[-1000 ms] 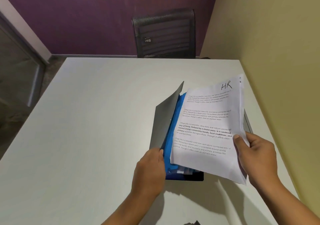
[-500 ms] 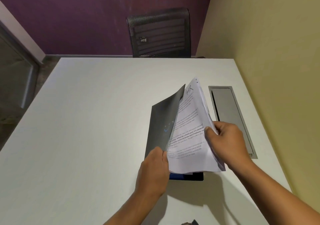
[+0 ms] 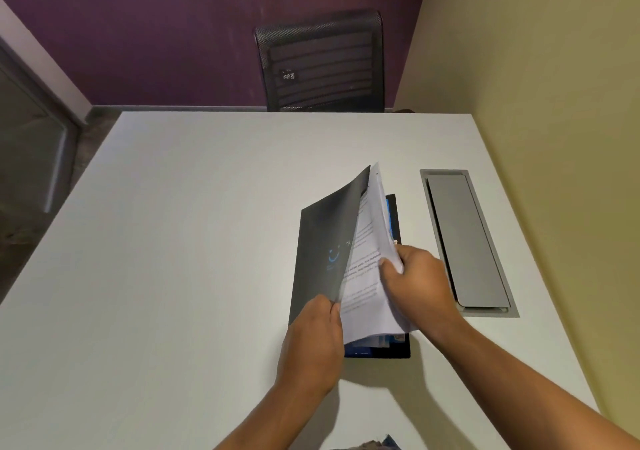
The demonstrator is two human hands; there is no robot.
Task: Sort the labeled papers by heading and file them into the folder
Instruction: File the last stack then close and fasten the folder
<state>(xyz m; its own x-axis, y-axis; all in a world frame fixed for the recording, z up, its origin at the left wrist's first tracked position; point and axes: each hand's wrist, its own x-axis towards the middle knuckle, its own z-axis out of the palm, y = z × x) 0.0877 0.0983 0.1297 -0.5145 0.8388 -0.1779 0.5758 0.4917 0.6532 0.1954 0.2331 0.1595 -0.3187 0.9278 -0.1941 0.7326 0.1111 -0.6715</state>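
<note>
Sitting inside the folder [image 3: 322, 259], papers [image 3: 367, 286] show unreadable print.

We see white bench [image 3: 173, 241]; black mesh chair [image 3: 322, 65] behind bench, purple wall [image 3: 173, 33] beyond, yellow wall [image 3: 554, 103] right of bench, grey hatch [image 3: 464, 241] set in bench.

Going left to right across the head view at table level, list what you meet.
folder cover → papers → right hand → table hatch → yellow wall. The left hand is left out, as it overlaps the cover.
</note>
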